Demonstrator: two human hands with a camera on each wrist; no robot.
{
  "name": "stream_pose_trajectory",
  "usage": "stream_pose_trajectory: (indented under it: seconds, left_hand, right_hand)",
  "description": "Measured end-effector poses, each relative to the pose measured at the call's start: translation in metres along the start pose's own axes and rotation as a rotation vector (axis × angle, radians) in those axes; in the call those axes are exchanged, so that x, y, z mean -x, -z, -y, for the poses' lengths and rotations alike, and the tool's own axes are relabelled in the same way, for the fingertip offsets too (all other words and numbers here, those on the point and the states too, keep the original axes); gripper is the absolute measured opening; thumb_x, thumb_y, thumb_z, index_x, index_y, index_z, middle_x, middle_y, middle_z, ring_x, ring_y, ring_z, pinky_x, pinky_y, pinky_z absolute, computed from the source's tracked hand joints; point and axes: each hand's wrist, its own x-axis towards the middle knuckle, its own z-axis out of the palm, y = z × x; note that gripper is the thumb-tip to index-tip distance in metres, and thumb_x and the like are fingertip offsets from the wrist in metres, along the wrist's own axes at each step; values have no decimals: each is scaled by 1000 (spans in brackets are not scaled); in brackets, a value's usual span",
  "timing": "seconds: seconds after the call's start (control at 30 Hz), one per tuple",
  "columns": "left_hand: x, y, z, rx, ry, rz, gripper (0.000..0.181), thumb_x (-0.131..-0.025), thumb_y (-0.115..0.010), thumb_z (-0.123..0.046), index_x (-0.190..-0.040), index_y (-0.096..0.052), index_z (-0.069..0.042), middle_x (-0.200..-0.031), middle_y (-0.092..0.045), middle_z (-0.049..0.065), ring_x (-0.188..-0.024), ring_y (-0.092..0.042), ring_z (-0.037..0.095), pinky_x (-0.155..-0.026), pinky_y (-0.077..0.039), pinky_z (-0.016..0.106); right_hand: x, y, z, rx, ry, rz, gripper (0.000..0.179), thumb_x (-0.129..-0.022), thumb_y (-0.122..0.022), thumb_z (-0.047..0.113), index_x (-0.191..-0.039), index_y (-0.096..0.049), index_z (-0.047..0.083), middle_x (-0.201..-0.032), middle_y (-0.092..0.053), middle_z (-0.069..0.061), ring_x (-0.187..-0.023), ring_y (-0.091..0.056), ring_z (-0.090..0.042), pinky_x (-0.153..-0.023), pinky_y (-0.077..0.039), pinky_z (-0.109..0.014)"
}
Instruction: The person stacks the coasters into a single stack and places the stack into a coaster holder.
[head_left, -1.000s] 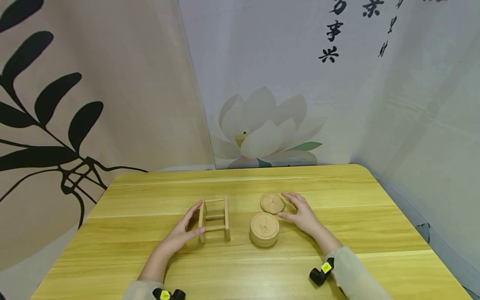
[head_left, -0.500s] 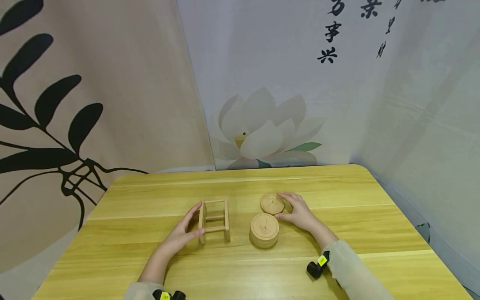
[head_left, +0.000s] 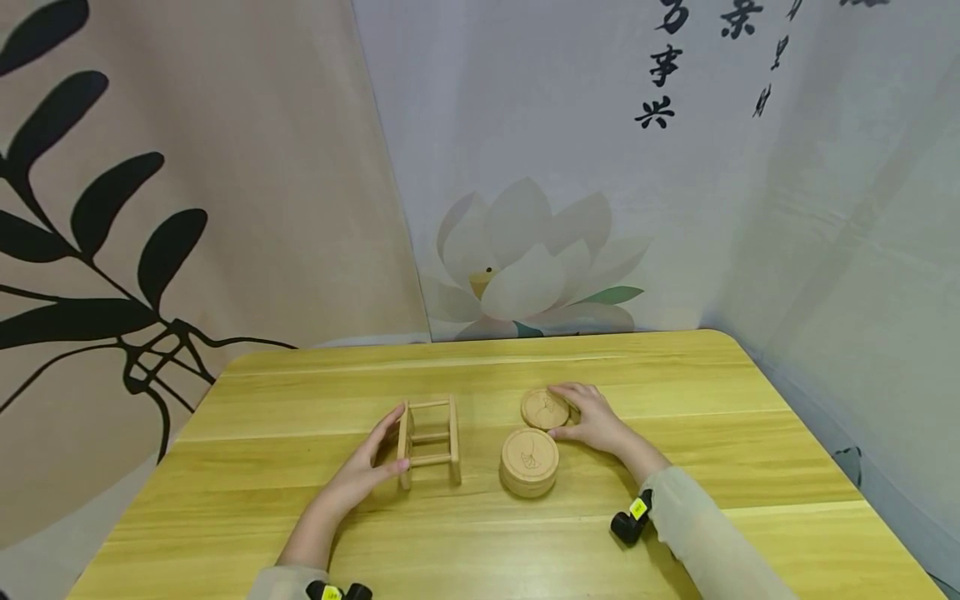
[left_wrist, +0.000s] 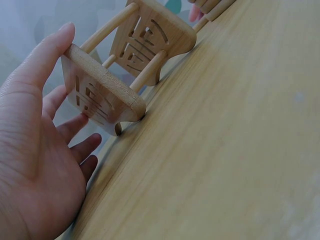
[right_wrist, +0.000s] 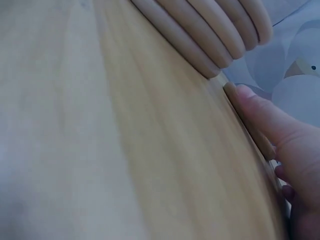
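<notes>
One disc (head_left: pixel 542 410); against right grip (head_left: pixel 597 422)

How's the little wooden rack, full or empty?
Empty. In the head view, the wooden rack has only table showing between its rods, and the stack of round discs stands apart from it.

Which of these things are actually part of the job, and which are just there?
Part of the job:
wooden rack, held by the left hand
single coaster, touched by the right hand
coaster stack, beside it

Just there:
wooden table
lotus-printed backdrop
black wrist cameras
</notes>
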Motion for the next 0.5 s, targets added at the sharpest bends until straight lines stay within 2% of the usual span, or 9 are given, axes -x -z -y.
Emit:
stream_pose_trajectory:
  seconds: [0.27, 0.5]
  left_hand:
    - [-1, -1, -1, 0, -9, 1, 77, -93, -64, -20, -154, -18, -33, -154, -22, 13, -139, -18, 40, -100, -13, 73]
    - [-1, 0, 0, -5, -14, -2, 77, -93, -64, -19, -154, -18, -31, -154, -23, 15, -139, -18, 41, -101, -13, 72]
  right_hand:
    - [-3, 1, -2, 35, 8, 45, 78, -76, -80, 37, -141, -48, 10, -141, -44, -14, -128, -35, -36, -101, -26, -56]
    - [-4, 1, -2, 53, 11, 47, 76, -77, -79, 39, -141, -49, 10, -139, -45, -14, -126, -36, -36, -100, -27, -56]
